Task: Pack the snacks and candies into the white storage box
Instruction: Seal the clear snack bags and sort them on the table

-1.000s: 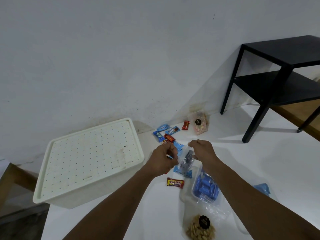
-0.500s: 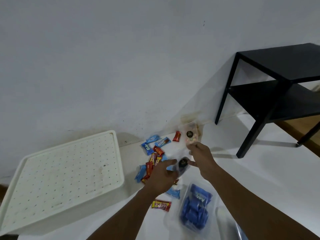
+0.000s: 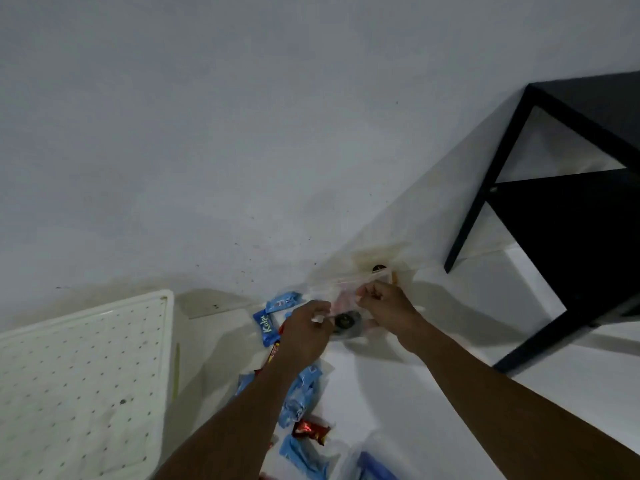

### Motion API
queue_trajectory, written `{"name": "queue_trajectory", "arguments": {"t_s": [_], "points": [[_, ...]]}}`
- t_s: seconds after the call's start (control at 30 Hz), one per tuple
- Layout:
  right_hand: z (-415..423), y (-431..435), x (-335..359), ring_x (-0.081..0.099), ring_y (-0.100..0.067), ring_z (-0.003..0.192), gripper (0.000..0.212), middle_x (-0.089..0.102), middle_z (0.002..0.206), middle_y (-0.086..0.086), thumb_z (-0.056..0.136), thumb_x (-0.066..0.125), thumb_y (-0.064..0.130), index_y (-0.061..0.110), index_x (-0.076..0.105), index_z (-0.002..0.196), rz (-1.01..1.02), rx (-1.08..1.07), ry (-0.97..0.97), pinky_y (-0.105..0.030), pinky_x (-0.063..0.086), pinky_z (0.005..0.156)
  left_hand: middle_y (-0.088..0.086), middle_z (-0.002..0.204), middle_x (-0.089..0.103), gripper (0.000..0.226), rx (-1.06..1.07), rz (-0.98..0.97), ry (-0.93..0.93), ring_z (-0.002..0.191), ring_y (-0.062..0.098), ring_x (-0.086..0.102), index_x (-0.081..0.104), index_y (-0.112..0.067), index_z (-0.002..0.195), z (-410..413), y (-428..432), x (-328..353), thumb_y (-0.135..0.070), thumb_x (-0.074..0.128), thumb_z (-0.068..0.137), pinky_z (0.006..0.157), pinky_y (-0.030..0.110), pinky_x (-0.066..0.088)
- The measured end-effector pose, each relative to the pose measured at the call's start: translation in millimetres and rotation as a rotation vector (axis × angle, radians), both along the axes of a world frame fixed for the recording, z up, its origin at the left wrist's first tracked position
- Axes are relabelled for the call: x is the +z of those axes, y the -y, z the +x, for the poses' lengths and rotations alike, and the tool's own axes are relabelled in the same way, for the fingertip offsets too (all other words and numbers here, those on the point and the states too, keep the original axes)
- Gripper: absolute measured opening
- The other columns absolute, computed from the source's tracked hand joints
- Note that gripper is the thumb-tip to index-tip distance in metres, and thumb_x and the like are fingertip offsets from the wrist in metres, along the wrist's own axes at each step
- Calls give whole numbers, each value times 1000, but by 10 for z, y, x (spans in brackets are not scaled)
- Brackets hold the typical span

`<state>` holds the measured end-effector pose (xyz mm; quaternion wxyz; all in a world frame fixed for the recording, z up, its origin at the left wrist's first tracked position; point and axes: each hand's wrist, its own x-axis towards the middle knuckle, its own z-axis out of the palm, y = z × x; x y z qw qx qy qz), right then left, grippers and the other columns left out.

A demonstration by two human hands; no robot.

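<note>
My left hand [image 3: 306, 329] and my right hand [image 3: 386, 306] both pinch a clear plastic snack bag [image 3: 346, 325] with a round black label, held just above the white floor. The white storage box [image 3: 83, 382] stands at the lower left with its dotted lid shut. Blue candy packets [image 3: 268, 322] lie left of my left hand. More blue packets [image 3: 299, 396] and a red wrapped candy [image 3: 310, 431] lie under my left forearm. Another clear pouch [image 3: 379, 270] leans against the wall behind my hands.
A black side table [image 3: 568, 216] with a lower shelf stands at the right. A grey wall [image 3: 242, 133] fills the upper view. A clear pack of blue candies [image 3: 367, 467] lies at the bottom edge.
The view has tilted up and swung right, so the box has slid to the lower left. Both hands have moved the clear bag farther away, toward the wall.
</note>
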<state>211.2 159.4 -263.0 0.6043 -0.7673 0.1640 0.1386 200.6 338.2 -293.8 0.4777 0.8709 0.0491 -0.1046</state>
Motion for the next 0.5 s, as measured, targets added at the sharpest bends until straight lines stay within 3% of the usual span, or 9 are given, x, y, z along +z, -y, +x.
{"name": "queue_trajectory", "arguments": {"t_s": [0.07,0.13,0.17,0.2,0.27,0.33,0.4,0.43,0.5], "points": [[238,-30,-117,61,-19,87,8,65,88,3,89,62,14,19,68,91,1,18,16,-33,52,76,-1,115,68,31,28,15,-21,96,15,65,68,-25,108,197,-19,-114,-8,64,83,79,11,51],[435,-59,-206,60,-14,82,13,64,88,3,89,60,9,17,68,96,8,26,32,-25,48,70,4,121,65,32,44,31,-21,102,17,62,66,-20,113,332,-41,-166,-6,64,84,79,8,49],[515,-72,-230,59,-10,76,15,63,89,2,89,60,9,16,68,100,8,31,36,-20,46,64,6,126,62,34,53,46,-7,109,18,60,66,-17,117,381,-48,-159,-5,64,85,86,10,49],[583,-91,-258,56,-5,67,18,63,89,1,88,60,9,15,68,103,9,31,33,-16,42,56,8,133,56,38,50,55,16,118,21,56,64,-19,120,428,-72,-186,-4,64,85,98,20,48],[662,-112,-266,52,1,53,20,61,86,0,88,61,10,15,68,106,12,14,36,-14,37,46,8,148,43,53,23,7,3,123,17,52,60,-44,119,462,-101,-155,-4,66,85,108,39,44],[678,-126,-280,53,-5,60,23,62,91,0,87,62,12,18,68,108,-15,15,53,-18,37,50,5,152,36,63,33,-29,-13,112,5,54,57,-58,109,467,-129,-160,-1,69,83,101,27,47],[608,-146,-242,60,-13,78,25,64,100,0,87,61,14,18,69,110,-50,12,94,-21,44,61,-1,144,37,47,30,24,-32,112,5,48,61,-36,120,387,-157,-97,-4,69,85,82,2,42],[551,-160,-210,61,-15,87,23,65,101,1,87,61,14,17,70,108,-60,-5,113,-23,48,70,-1,137,42,41,34,44,-31,113,7,47,62,-24,122,335,-177,-43,-6,69,86,78,-1,39],[397,-202,-124,61,-17,93,16,65,91,6,88,60,12,16,71,99,-62,-19,111,-30,49,81,2,119,55,27,5,30,-13,107,13,54,66,-18,112,192,-234,49,-6,68,88,87,15,45]]}}
